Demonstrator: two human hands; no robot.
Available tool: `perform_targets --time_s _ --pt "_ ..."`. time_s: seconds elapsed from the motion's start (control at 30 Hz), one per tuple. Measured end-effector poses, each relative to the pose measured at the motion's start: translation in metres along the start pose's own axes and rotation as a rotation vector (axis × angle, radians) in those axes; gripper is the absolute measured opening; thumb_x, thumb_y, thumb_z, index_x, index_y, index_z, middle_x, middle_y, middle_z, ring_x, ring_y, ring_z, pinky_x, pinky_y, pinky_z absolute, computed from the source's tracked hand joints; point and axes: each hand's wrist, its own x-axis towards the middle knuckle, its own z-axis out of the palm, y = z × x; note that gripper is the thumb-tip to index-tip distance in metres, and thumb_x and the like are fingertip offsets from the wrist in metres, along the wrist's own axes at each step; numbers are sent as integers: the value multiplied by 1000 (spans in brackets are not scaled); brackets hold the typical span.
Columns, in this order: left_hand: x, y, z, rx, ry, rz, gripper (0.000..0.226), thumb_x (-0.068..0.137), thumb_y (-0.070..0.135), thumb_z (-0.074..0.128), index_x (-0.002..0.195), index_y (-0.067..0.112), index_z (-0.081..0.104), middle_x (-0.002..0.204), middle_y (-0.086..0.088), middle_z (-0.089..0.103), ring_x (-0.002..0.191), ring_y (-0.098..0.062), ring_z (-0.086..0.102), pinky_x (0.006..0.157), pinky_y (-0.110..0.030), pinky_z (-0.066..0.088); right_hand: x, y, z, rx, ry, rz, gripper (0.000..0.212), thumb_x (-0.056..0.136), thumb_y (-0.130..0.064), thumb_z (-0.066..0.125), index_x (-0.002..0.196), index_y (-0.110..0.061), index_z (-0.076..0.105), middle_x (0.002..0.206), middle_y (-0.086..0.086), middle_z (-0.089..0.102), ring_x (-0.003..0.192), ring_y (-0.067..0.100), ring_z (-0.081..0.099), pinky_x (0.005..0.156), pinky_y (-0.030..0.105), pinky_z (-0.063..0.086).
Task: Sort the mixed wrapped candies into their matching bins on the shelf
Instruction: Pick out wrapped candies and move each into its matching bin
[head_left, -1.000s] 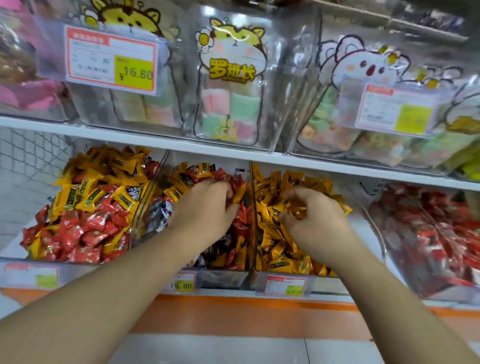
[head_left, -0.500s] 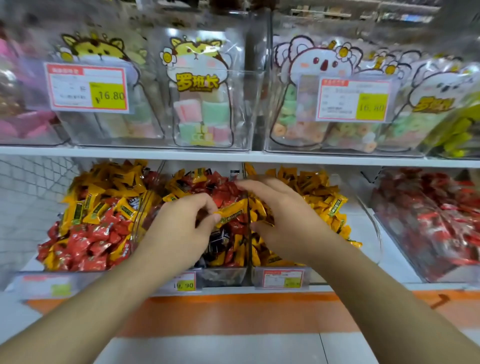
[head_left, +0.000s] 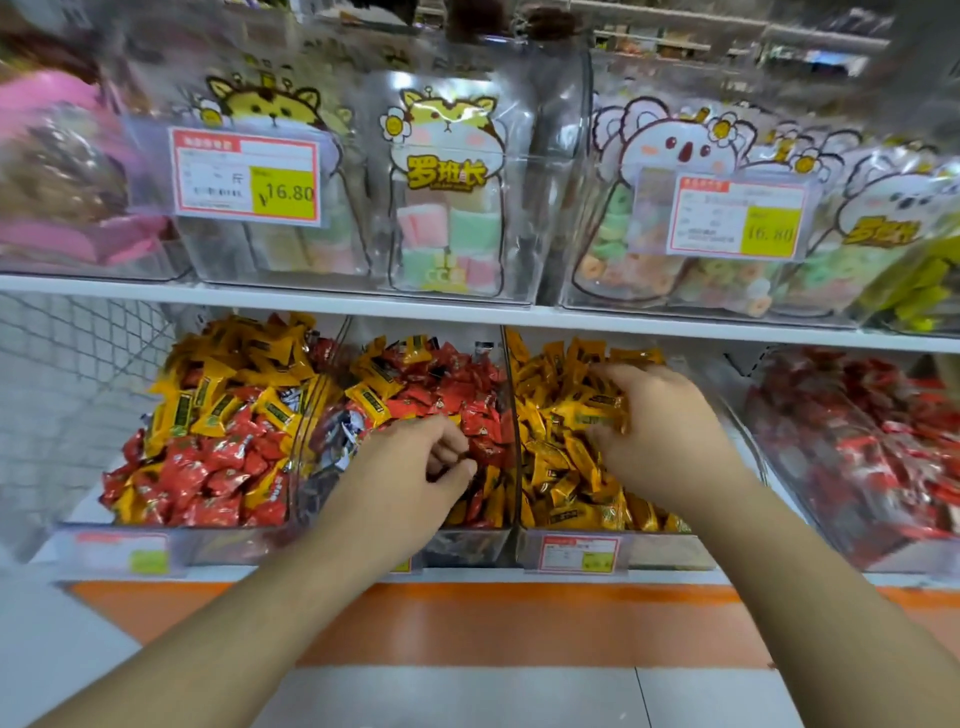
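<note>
Both hands have parted: right hand (head_left: 660, 431) now grasps yellow candies (head_left: 566, 467) right of the divider (head_left: 511, 431). Left hand (head_left: 415, 467), fingers curled, pinches among red candies (head_left: 457, 389) at centre frame.

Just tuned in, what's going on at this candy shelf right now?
A person is sorting wrapped candies on the lower shelf. The left hand reaches into the middle bin, a mix of red and yellow candies, its fingers curled over the red ones; whether its grip holds a piece is unclear. The right hand is in the yellow bin, fingers among yellow candies. The left bin is mixed too.
</note>
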Motion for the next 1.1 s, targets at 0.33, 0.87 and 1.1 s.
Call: perform_targets --time_s 0.33,0.87,1.1 --pt "26 -1 36 210 3 60 19 94 35 73 78 28 66 95 12 54 87 -11 54 78 -35 52 3 -16 12 113 -66 -13 45 96 -22 67 140 -25 57 140 1 52 131 22 48 94 24 39" --pt "-1 21 -45 -319 -10 -163 11 96 36 70 88 28 70 80 14 76 78 -2 68 76 -30 48 -16 -55 19 270 -54 -439 42 89 -30 79 130 -32 68 123 -17 67 121 7 57 105 35 49" --pt "2 12 -53 -168 66 -98 7 99 33 66 100 38 71 98 21 71 96 6 63 85 -21 52 -8 -28 12 140 116 -195 31 93 -32 72 123 -27 70 115 -10 68 111 14 61 94 33 53"
